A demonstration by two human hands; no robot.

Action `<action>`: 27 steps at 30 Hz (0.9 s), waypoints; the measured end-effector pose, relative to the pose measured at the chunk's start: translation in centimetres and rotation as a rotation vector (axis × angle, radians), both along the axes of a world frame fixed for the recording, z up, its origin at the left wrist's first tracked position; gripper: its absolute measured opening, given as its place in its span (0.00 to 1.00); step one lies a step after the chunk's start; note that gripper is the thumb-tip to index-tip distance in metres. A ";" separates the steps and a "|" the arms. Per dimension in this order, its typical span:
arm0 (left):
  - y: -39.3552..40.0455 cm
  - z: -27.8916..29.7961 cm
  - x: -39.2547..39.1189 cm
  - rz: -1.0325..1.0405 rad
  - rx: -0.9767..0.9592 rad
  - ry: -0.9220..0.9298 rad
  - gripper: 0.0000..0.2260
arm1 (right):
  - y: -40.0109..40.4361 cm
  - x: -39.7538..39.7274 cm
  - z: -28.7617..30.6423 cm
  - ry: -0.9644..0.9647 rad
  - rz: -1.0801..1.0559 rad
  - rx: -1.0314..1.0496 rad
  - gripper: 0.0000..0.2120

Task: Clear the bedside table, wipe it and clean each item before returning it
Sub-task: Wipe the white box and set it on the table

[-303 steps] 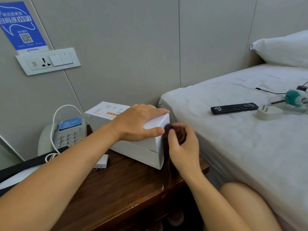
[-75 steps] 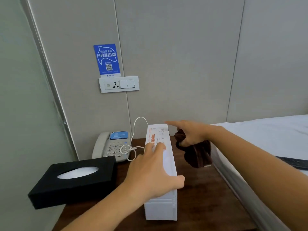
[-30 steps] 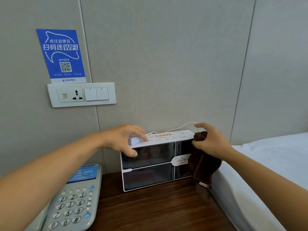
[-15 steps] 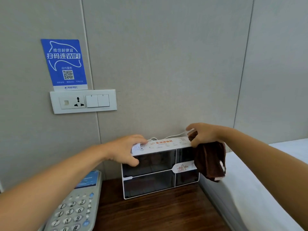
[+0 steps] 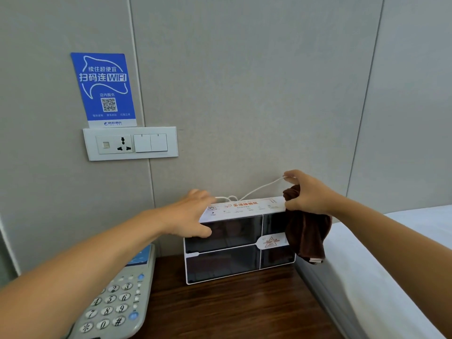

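A white display box point(image 5: 238, 238) with dark-fronted compartments stood at the tabletop's point(image 5: 232, 311) back edge against the wall; its contents could not be made out. The left hand point(image 5: 193, 216) rested on the box's top left corner, fingers spread, thumb on the front. The right hand point(image 5: 303, 194), at the top right corner, gripped a brown cloth point(image 5: 307, 233) and pinched a white cord point(image 5: 259, 190). A telephone point(image 5: 115, 299) lay at the front left corner.
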State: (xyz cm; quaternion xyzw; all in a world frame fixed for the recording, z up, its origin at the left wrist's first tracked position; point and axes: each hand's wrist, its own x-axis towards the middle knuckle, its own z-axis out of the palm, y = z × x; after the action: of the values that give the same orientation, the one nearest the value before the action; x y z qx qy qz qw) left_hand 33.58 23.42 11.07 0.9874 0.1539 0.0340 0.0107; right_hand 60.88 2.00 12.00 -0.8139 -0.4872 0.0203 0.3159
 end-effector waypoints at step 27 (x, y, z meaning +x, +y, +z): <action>1.3 -3.7 -2.2 0.117 -0.217 -0.375 0.38 | -0.7 -1.2 -7.5 -0.086 -0.023 0.000 0.47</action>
State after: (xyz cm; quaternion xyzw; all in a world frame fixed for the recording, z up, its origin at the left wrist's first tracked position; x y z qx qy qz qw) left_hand 31.41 24.74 7.34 0.9463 0.2089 0.2010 0.1432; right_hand 59.68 1.29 4.49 -0.8196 -0.4910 -0.0185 0.2946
